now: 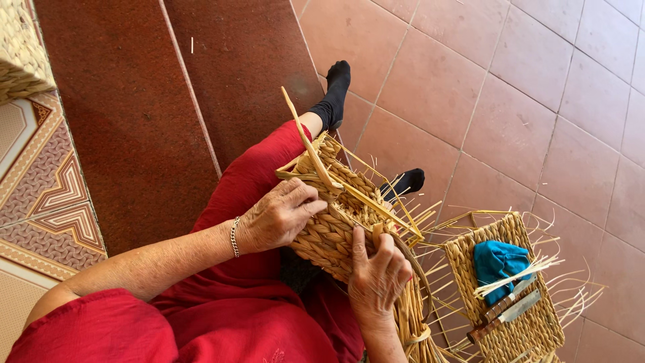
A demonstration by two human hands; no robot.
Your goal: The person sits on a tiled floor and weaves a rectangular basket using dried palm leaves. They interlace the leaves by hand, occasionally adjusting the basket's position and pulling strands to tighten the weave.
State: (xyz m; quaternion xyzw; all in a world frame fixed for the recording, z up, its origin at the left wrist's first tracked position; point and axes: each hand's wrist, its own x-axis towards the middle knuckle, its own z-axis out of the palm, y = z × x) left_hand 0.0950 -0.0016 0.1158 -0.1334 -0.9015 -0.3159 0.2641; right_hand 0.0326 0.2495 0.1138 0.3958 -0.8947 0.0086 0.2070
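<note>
Woven basket, half finished, of twisted straw-coloured fibre, resting on lap over red garment, tilted with open rim toward the feet. Left hand laid over near wall of basket at rim, fingers curled narrow and pressing on the braid, silver bracelet at wrist. Right hand gripping lower edge of basket, thumb up along the weave, fingers closed around loose fibre strands trailing down beside the knee. Unwoven stakes projecting from rim, one long flat strip standing up past the left hand. Second woven piece, flat and rectangular with stray ends, lying on terracotta tiled floor to the right, carrying blue cloth and two flat metal blades with dark handles. Feet in black socks extended onto tile; dark red mat along the left, patterned tile at its left edge. Another woven item at top left corner, partly out of view. Step judged: weaving of the basket wall near the rim, strand being held under tension. Next move judged to call for firm left-hand hold on the rim while the working strand passes around the adjacent stake without slackening.
</note>
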